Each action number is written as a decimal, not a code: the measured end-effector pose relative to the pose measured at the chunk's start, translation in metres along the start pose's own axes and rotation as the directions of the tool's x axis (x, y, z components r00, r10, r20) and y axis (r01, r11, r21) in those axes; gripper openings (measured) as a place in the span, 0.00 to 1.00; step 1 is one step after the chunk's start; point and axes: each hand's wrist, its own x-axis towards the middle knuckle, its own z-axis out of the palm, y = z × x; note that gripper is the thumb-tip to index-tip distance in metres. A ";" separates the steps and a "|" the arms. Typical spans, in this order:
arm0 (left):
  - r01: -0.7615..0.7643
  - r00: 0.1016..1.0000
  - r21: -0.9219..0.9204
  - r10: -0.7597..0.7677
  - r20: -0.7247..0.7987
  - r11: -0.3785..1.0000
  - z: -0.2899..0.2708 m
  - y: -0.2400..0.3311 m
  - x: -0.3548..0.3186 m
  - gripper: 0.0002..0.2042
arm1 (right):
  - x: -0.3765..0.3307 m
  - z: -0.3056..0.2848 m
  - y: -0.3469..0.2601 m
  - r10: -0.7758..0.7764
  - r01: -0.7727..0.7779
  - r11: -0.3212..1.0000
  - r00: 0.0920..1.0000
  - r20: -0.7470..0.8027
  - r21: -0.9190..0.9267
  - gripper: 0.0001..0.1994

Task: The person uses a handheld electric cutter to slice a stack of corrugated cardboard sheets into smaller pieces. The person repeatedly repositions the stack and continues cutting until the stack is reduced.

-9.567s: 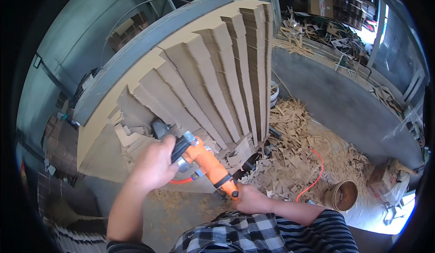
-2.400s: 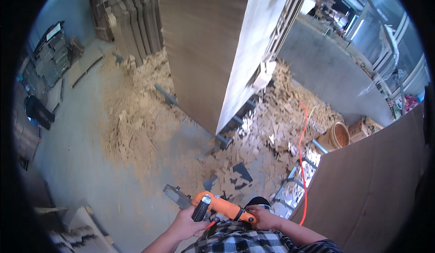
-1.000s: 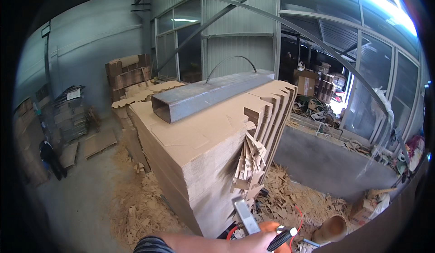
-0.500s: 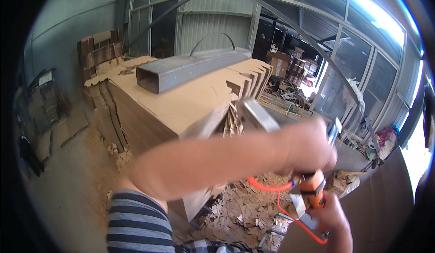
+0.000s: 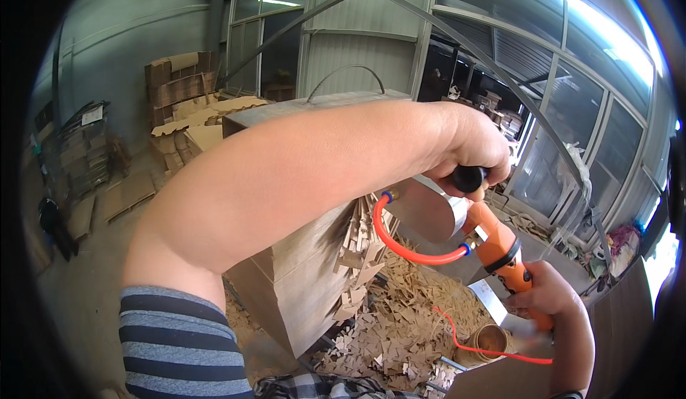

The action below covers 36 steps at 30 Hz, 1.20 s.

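Observation:
My left forearm, in a grey-and-black striped sleeve, reaches across the view. My left hand [image 5: 475,145] is wrapped round the black side handle [image 5: 469,177] of an orange power tool [image 5: 495,242]. My right hand [image 5: 550,292] grips the rear of its orange body. A short red hose [image 5: 414,257] loops from the tool to its broad metal front part [image 5: 426,209], which is close to the ragged cut side [image 5: 357,245] of a cardboard stack [image 5: 314,284]. Whether it touches cannot be told. My forearm hides much of the stack's top and the metal beam [image 5: 275,109] on it.
Cardboard scraps [image 5: 371,335] cover the floor below, with a round brown container [image 5: 491,340] and a thin red line [image 5: 464,345] among them. More cardboard stacks [image 5: 175,84] stand at the back left. A large brown sheet [image 5: 614,327] leans at the right.
Both hands have carried the orange tool upward and away from me, toward the stack's cut side. My left forearm now covers more of the stack. The view has shifted slightly left.

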 end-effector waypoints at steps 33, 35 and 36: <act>0.043 0.992 0.098 -0.031 -0.121 0.994 -0.009 -0.016 0.014 0.05 | 0.043 0.001 0.010 -0.011 0.015 0.998 0.999 0.049 -0.067 0.11; 0.041 0.994 0.078 -0.033 -0.099 0.996 -0.007 -0.011 0.016 0.04 | 0.041 -0.002 0.011 -0.016 0.019 0.997 0.999 0.037 -0.072 0.11; 0.026 0.996 0.057 -0.021 -0.090 0.998 -0.007 -0.014 0.021 0.04 | 0.040 -0.004 0.012 -0.016 0.018 0.997 0.999 0.029 -0.076 0.11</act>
